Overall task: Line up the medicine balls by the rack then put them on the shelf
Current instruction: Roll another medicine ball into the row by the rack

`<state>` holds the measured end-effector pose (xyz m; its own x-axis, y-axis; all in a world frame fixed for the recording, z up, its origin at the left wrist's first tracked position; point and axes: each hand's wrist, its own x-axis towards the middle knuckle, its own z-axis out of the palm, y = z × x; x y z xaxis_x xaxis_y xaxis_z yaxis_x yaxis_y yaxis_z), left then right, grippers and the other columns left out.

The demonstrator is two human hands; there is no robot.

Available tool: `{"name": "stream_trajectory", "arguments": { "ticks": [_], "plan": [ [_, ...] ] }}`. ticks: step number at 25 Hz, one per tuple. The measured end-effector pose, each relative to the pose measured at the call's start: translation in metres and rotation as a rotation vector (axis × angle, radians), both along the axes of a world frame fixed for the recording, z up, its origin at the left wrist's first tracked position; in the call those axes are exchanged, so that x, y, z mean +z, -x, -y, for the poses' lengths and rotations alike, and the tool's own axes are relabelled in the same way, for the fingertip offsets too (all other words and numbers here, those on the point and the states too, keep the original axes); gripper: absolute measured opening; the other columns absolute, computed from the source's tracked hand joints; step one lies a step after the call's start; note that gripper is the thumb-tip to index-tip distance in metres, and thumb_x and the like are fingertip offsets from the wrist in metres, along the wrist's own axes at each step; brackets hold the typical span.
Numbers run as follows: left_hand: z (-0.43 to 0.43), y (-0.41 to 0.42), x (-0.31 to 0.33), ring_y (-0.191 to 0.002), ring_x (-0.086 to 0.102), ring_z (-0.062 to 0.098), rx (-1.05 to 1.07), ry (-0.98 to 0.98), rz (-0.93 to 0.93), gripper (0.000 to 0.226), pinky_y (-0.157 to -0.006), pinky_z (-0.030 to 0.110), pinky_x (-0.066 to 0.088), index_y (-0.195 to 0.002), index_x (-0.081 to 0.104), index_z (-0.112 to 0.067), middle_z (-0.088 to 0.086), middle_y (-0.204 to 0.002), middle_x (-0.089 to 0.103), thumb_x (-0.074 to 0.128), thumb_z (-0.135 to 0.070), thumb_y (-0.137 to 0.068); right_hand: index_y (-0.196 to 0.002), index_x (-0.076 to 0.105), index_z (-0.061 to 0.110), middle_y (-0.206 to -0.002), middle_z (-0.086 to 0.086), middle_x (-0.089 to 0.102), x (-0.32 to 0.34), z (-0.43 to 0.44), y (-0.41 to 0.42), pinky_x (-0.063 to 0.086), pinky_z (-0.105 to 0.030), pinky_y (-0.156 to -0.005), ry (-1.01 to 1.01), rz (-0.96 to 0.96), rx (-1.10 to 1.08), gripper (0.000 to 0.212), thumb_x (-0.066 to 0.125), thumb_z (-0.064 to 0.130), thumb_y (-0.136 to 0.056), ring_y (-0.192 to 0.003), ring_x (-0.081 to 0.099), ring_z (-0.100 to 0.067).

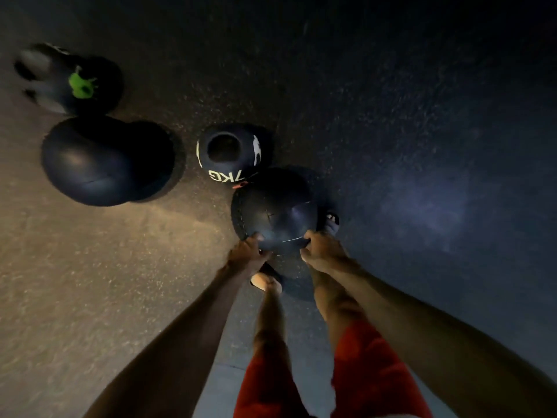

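A dark medicine ball (pixel 275 211) hangs just above the floor in front of my feet. My left hand (pixel 251 250) grips its near left side and my right hand (pixel 316 248) grips its near right side. Right behind it sits a smaller black ball marked "7KG" (pixel 229 155) with a round hollow on top. Further left lies a large plain dark ball (pixel 102 164). Behind that one is a black ball with a green mark (pixel 75 81), blurred. No rack or shelf is in view.
The floor (pixel 391 116) is dark speckled rubber, dimly lit, brighter at the left. My two feet (pixel 265 280) in sandals stand under and beside the held ball. My legs in red shorts fill the bottom middle.
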<state>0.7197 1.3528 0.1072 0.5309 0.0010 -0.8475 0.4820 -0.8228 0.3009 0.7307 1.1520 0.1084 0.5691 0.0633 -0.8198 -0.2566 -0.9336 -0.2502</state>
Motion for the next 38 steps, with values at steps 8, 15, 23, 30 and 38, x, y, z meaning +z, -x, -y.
{"name": "stream_trajectory", "arguments": {
  "ticks": [8,15,23,30,38],
  "plan": [
    [-0.046,-0.015,-0.17,-0.126,0.053,0.035,-0.159,-0.082,0.055,0.067,-0.095,0.044,0.047,-0.153,0.029,-0.025,0.013,-0.144,0.047,0.063,-0.032,-0.096,-0.16,-0.008,0.021,-0.164,-0.027,0.0,-0.178,-0.056,0.022,0.02,-0.062,-0.118,0.011,-0.022,-0.161,0.106,0.066,0.053,-0.09,-0.152,0.009,-0.046],
    [-0.065,-0.006,-0.232,-0.141,0.035,0.039,-0.332,-0.027,0.127,0.104,-0.108,0.052,0.041,-0.159,-0.005,-0.035,0.02,-0.158,0.024,0.072,-0.023,-0.09,-0.153,-0.029,0.012,-0.155,-0.036,-0.029,-0.259,-0.089,0.021,0.017,-0.067,-0.116,0.157,0.159,-0.44,0.148,0.082,0.06,-0.068,-0.146,-0.019,-0.055],
    [0.007,-0.071,-0.247,-0.151,0.015,0.038,-0.458,0.048,0.246,0.122,-0.118,0.054,0.025,-0.155,-0.017,-0.044,0.02,-0.165,0.003,0.08,-0.036,-0.082,-0.159,0.0,0.035,-0.165,-0.016,0.021,-0.277,0.08,-0.064,0.033,-0.06,-0.114,0.082,0.124,-0.665,0.129,0.079,0.067,-0.062,-0.148,0.028,-0.039],
    [0.142,-0.192,-0.254,-0.154,-0.002,0.035,-0.325,-0.008,0.294,0.112,-0.121,0.058,0.019,-0.15,-0.006,-0.061,0.015,-0.167,-0.01,0.08,-0.042,-0.08,-0.138,0.042,0.011,-0.133,-0.021,0.048,-0.282,0.137,-0.099,0.043,-0.043,-0.094,0.008,0.426,-1.048,0.052,0.044,0.048,-0.103,-0.123,0.048,-0.039],
    [0.209,-0.294,-0.277,-0.143,0.028,0.036,-0.046,-0.103,0.554,0.065,-0.112,0.059,0.031,-0.152,0.033,-0.042,0.014,-0.158,0.028,0.054,-0.06,-0.093,-0.158,-0.017,0.031,-0.169,-0.004,-0.011,-0.28,0.145,-0.138,0.02,-0.056,-0.123,-0.184,0.449,-0.777,0.124,0.053,0.086,-0.072,-0.156,-0.007,-0.025]
  ]
}}
